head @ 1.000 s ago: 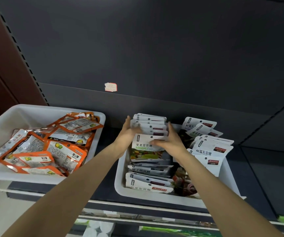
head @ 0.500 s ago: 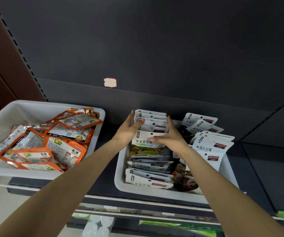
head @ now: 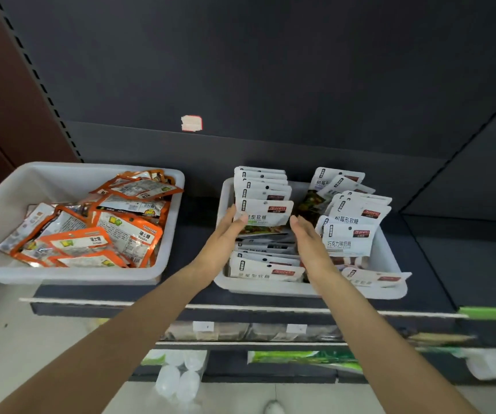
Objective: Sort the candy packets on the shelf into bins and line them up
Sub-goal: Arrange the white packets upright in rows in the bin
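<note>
Two white bins [head: 390, 264] sit on the shelf; the one at three o'clock holds upright white candy packets [head: 263, 189] in rows. The packets look light, soft and slick, likely best squared up by pressing their side edges. The left hand [head: 226, 234] touches the front packet's nine o'clock edge with nearly straight fingers; the right hand [head: 308, 237] hovers just beside it, fingers straight, holding nothing.

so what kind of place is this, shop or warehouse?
Most likely a small shop aisle. Dark metal retail shelving with a slotted upright, white bins of packaged candy packets on it, and small price-tag labels on the edge of the shelf below. A warehouse can't be ruled out.
</note>
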